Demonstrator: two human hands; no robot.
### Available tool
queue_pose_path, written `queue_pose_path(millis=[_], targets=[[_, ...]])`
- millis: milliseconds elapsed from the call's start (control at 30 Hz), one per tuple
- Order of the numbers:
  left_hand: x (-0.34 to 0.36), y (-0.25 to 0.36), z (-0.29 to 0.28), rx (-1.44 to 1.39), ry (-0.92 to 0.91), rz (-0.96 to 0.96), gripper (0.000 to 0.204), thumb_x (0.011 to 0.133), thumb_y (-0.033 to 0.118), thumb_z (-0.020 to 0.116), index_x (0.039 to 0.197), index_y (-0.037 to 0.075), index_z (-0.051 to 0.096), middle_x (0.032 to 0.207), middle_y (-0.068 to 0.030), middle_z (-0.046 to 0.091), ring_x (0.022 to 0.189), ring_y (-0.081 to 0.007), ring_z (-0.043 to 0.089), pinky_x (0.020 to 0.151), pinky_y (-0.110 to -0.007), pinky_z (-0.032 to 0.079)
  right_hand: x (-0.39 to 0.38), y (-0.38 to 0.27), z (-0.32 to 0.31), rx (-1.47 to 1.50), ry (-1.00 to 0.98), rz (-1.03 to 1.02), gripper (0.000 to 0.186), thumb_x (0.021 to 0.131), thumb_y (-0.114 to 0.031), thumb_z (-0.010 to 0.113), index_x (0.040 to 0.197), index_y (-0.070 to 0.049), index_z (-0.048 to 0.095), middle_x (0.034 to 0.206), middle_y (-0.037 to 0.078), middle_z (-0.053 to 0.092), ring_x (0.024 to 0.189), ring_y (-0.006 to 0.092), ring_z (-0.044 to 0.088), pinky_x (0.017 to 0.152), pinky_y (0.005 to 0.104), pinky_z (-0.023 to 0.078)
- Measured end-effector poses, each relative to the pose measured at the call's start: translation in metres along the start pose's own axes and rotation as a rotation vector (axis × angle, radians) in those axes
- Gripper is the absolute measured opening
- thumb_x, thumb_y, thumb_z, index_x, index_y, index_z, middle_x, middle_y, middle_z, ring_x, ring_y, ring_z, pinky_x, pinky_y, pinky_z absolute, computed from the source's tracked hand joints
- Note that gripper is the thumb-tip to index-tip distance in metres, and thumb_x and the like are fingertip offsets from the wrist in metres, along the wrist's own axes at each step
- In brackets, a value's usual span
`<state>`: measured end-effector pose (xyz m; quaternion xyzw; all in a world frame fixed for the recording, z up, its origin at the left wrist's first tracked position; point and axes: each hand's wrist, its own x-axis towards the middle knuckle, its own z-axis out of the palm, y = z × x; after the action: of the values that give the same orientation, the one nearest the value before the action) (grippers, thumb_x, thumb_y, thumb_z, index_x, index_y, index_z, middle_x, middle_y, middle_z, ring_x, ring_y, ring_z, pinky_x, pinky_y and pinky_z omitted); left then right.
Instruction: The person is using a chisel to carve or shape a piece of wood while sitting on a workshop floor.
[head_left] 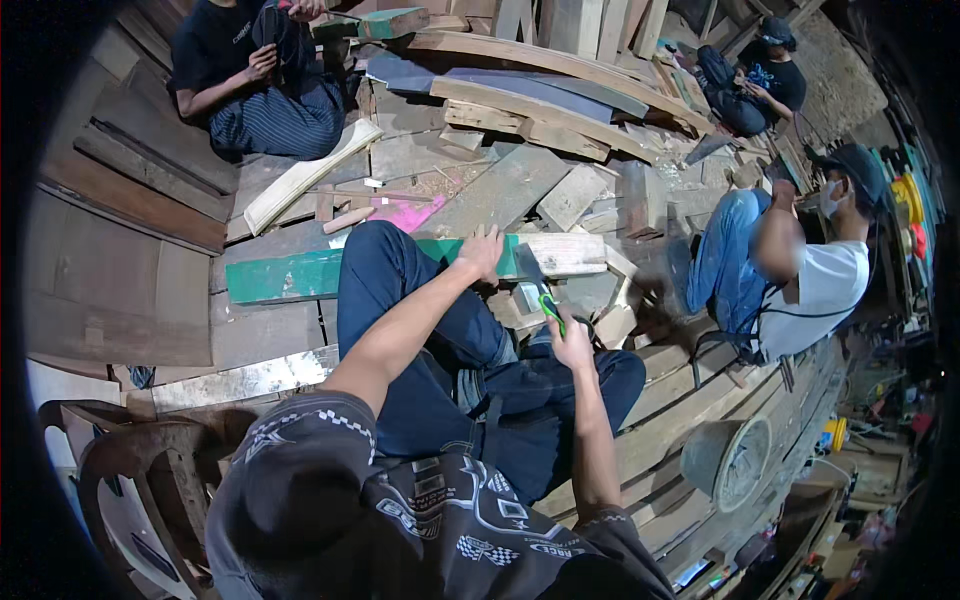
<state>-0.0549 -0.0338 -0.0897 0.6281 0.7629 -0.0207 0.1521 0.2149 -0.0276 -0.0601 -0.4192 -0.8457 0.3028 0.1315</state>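
Note:
A long wooden board (285, 276), painted green with a bare pale stretch at its right end, lies crosswise in front of me, by my raised left knee. My left hand (482, 252) bears down on its top, fingers bent over the far edge. In my right hand (573, 345) is the green-and-black handle of a hand saw (530, 264). The saw's blade points away from me and meets the board near where the green paint ends, just right of my left hand. A small pale block (526, 297) sits beside the blade.
Curved timbers (560, 118) are stacked beyond the board, with offcuts (572, 197) around them. A wooden-handled tool (348, 221) lies near pink powder (408, 212). One person (815, 270) sits close on the right, others farther back. A bucket (735, 462) stands at lower right.

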Motion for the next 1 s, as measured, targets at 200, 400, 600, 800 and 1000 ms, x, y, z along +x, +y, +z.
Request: queue_pose_path(millis=[200, 400, 600, 800, 1000], targets=[[0.002, -0.010, 0.002, -0.034, -0.034, 0.032, 0.114, 0.050, 0.036, 0.091, 0.140, -0.003, 0.033, 0.138, -0.0206, 0.040, 0.129, -0.0396, 0.041, 0.103, -0.047, 0.043, -0.002, -0.011, 0.009, 0.011, 0.070, 0.013, 0.030, 0.094, -0.028, 0.055, 0.101, 0.001, 0.059, 0.077, 0.030, 0.061, 0.079, 0.0468, 0.062, 0.064, 0.0509, 0.047], [-0.012, -0.015, 0.015, -0.005, -0.088, 0.112, 0.123, 0.051, 0.039, 0.089, 0.146, -0.004, 0.025, 0.142, -0.0204, 0.037, 0.133, -0.0360, 0.037, 0.108, -0.046, 0.037, -0.041, -0.046, 0.034, 0.006, 0.039, 0.140, 0.049, 0.093, -0.023, 0.051, 0.138, -0.006, 0.043, 0.090, 0.032, 0.062, 0.085, 0.0496, 0.061, 0.072, 0.0570, 0.047], [-0.018, -0.015, 0.009, -0.063, -0.091, 0.208, 0.115, 0.051, 0.037, 0.088, 0.142, -0.006, 0.030, 0.143, -0.0201, 0.037, 0.131, -0.0383, 0.039, 0.107, -0.042, 0.039, -0.050, -0.068, 0.046, -0.022, 0.026, 0.183, 0.051, 0.094, -0.016, 0.047, 0.143, -0.005, 0.037, 0.076, 0.031, 0.062, 0.073, 0.0467, 0.062, 0.062, 0.0546, 0.048], [-0.023, -0.009, 0.010, -0.169, -0.015, 0.198, 0.116, 0.053, 0.031, 0.088, 0.146, -0.001, 0.026, 0.142, -0.0214, 0.037, 0.130, -0.0398, 0.038, 0.108, -0.048, 0.035, -0.046, -0.072, 0.032, -0.038, -0.048, 0.286, 0.053, 0.096, -0.018, 0.045, 0.146, -0.009, 0.033, 0.077, 0.031, 0.062, 0.073, 0.0476, 0.063, 0.064, 0.0546, 0.048], [-0.028, -0.009, 0.012, -0.248, -0.042, 0.175, 0.116, 0.056, 0.034, 0.087, 0.145, -0.003, 0.022, 0.142, -0.0228, 0.035, 0.130, -0.0416, 0.033, 0.111, -0.048, 0.027, -0.038, -0.091, 0.030, -0.046, 0.003, 0.292, 0.048, 0.096, -0.016, 0.046, 0.142, -0.005, 0.040, 0.074, 0.030, 0.062, 0.071, 0.0467, 0.063, 0.061, 0.0542, 0.048]])
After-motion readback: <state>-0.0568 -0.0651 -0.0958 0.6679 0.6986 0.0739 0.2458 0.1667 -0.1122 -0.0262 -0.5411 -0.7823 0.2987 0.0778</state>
